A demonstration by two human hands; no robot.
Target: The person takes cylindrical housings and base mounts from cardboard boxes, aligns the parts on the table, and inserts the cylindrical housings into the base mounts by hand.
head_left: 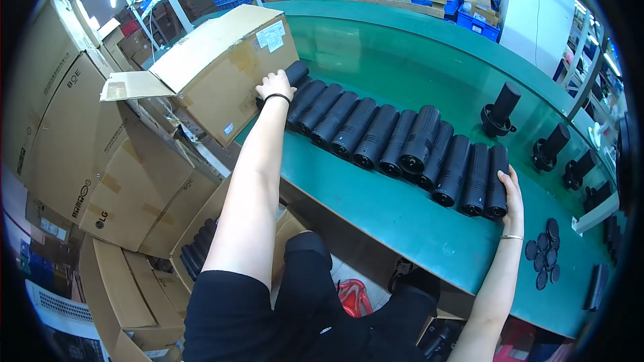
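Observation:
A slanting row of several black plastic cylinders point(370, 133) lies side by side on the green table. One black cylinder point(420, 135) rests on top of the others near the middle. At the row's left end, beside the cardboard box, my left hand point(275, 85) is closed over a cylinder point(296, 72), which it partly hides. My right hand point(512, 194) lies along the outer side of the rightmost cylinder point(496, 181), its fingers stretched out and touching it rather than wrapped around it.
An open cardboard box point(235, 70) stands left of the row. Black round caps point(542, 255) lie on the green table point(402, 228) at right. Behind them, black cylinders stand upright in holders point(496, 119). Large cartons point(100, 154) crowd the left; blue crates point(479, 23) sit beyond.

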